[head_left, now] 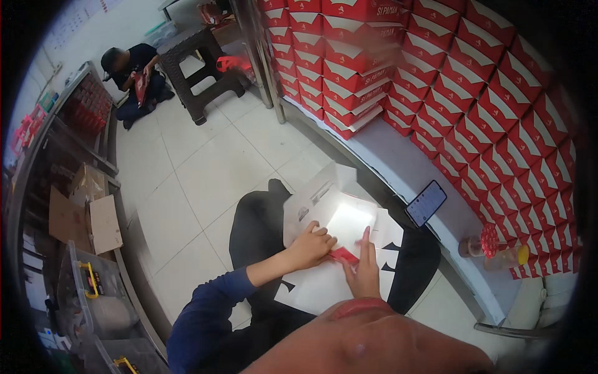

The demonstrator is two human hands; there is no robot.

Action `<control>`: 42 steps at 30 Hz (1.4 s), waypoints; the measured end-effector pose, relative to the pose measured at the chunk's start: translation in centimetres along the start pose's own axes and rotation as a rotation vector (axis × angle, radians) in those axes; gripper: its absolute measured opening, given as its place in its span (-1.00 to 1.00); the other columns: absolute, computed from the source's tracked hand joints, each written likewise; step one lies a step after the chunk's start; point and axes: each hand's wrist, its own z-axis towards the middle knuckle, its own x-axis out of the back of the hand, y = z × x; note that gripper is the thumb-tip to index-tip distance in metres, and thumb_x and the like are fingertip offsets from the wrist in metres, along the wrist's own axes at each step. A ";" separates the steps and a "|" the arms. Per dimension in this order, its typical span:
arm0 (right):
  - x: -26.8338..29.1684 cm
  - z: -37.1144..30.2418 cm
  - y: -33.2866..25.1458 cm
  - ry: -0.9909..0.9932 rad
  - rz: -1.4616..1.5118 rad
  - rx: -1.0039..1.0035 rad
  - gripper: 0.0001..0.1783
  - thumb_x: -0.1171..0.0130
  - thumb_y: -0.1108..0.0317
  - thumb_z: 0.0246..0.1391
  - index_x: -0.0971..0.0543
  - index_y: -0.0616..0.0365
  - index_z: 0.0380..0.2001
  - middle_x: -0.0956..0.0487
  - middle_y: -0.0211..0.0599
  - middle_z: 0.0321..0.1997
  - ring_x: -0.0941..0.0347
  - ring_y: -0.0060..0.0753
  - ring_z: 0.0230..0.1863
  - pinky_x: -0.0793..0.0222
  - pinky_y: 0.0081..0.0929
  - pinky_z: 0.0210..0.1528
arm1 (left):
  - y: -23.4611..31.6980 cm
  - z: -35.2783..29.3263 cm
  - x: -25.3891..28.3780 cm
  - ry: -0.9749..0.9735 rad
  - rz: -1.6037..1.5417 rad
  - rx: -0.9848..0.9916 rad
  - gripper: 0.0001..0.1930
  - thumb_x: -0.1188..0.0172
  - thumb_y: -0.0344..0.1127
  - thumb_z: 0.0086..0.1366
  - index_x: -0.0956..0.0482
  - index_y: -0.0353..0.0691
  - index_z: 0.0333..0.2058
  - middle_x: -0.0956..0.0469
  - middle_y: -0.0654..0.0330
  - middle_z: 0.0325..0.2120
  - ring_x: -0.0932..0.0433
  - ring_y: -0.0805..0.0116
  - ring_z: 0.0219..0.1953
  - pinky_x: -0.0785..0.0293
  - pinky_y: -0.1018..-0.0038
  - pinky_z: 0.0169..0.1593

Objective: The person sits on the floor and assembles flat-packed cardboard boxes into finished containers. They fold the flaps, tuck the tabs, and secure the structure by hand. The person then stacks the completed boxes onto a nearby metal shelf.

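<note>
A partly folded cardboard box (349, 215) lies across my lap, its white inside facing up and some panels standing at the far side. Cut-out slots show along its near and right-hand flaps. My left hand (311, 245) is closed on a red folded part (342, 254) of the box, fingers curled over it. From the other side my right hand (364, 268) pinches that same part low down with its thumb, while its fingers point up along the box wall. The fingertips partly hide the fold.
Red-and-white boxes (479, 124) are stacked high on a ledge at right. A phone (427, 203) leans there, near lidded jars (514, 257). A dark plastic stool (198, 71) and a seated person (137, 81) are far off. Open cartons (106, 223) and clear bins (103, 293) line the left.
</note>
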 end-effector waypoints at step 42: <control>2.2 3.1 2.7 0.099 0.078 0.897 -0.67 -0.37 0.63 -0.41 -0.42 0.26 -0.53 -0.40 -0.19 -0.45 -0.42 -0.11 -0.41 -0.41 -0.23 -0.36 | 3.6 4.9 8.9 0.772 -1.502 0.392 -0.74 -0.11 -0.49 0.31 -0.45 -0.40 -0.04 -0.57 0.12 -0.20 -0.62 0.42 -0.25 -0.63 0.53 -0.26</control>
